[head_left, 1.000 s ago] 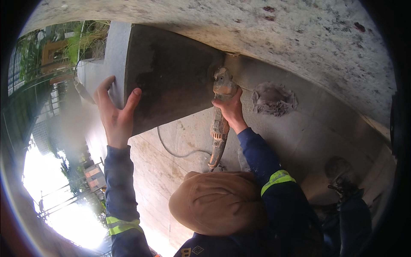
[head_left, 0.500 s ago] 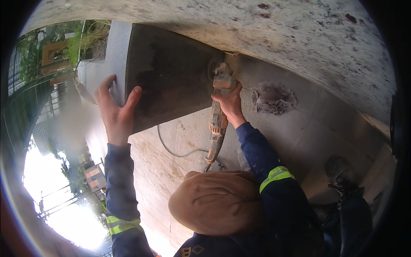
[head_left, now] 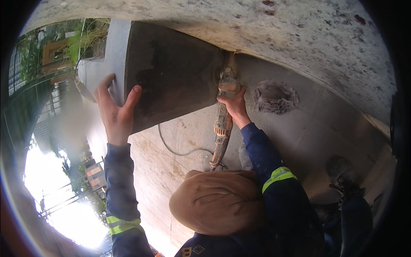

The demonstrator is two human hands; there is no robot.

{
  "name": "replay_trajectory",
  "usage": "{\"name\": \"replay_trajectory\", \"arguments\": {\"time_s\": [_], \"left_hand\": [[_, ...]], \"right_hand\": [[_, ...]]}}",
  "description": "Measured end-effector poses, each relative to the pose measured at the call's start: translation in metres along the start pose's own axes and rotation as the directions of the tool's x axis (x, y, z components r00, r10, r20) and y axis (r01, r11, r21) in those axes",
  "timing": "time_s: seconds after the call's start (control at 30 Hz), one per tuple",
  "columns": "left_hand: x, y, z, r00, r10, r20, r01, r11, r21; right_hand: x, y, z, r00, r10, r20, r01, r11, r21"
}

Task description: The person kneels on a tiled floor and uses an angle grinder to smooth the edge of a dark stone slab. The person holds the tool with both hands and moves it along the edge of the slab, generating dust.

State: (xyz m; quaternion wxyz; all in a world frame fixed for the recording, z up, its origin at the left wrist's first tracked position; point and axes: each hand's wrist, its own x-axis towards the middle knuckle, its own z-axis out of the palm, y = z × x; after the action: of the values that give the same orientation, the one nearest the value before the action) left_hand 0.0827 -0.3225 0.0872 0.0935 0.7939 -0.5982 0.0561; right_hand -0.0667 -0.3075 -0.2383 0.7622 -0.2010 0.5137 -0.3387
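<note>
My right hand (head_left: pixel 236 105) is closed round the neck of a dusty orange angle grinder (head_left: pixel 222 124). The grinder's head and disc are at the right end of a dark grey slab (head_left: pixel 171 73), close to the speckled stone surface; whether the disc touches the slab I cannot tell. My left hand (head_left: pixel 115 113) rests at the slab's left edge, thumb and fingers spread apart. Its thumb lies over the dark face and its fingers reach over the pale strip (head_left: pixel 116 47). A grey cord (head_left: pixel 171 150) curves between the slab and the grinder's tail.
A crumpled grey cloth (head_left: pixel 276 97) lies right of the grinder. Speckled pale stone (head_left: pixel 299 38) spans the top. Brown headwear (head_left: pixel 218 203) fills the lower middle. A dark shoe (head_left: pixel 341 171) is at the lower right. Haze hangs at the left, near greenery and fencing.
My right hand and the grinder have shifted slightly to the right along the slab's end. My left hand has stayed in place on the slab's edge.
</note>
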Motion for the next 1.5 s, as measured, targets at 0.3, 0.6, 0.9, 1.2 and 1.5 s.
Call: {"name": "replay_trajectory", "arguments": {"time_s": [0.3, 0.6, 0.9, 1.2, 1.5], "left_hand": [[-0.003, 0.001, -0.001, 1.000, -0.026, 0.004, 0.026, 0.999, -0.034], [0.001, 0.001, 0.001, 1.000, -0.025, 0.005, 0.025, 0.999, -0.027], [-0.004, -0.002, 0.000, 0.999, -0.032, -0.015, 0.031, 0.999, -0.018], [0.000, -0.002, 0.000, 1.000, -0.012, -0.006, 0.012, 1.000, -0.004], [-0.001, -0.002, -0.001, 1.000, -0.015, -0.019, 0.015, 1.000, 0.007]], "right_hand": [[-0.072, -0.003, 0.011, 0.988, -0.089, 0.125, 0.109, 0.980, -0.169], [-0.008, 0.002, 0.004, 0.998, -0.055, 0.021, 0.056, 0.997, -0.050], [-0.069, -0.009, 0.011, 0.987, -0.076, 0.142, 0.103, 0.976, -0.191], [-0.034, -0.011, 0.010, 0.987, -0.154, 0.051, 0.161, 0.972, -0.169], [-0.017, -0.018, 0.008, 0.995, -0.092, 0.024, 0.095, 0.986, -0.135]]}}
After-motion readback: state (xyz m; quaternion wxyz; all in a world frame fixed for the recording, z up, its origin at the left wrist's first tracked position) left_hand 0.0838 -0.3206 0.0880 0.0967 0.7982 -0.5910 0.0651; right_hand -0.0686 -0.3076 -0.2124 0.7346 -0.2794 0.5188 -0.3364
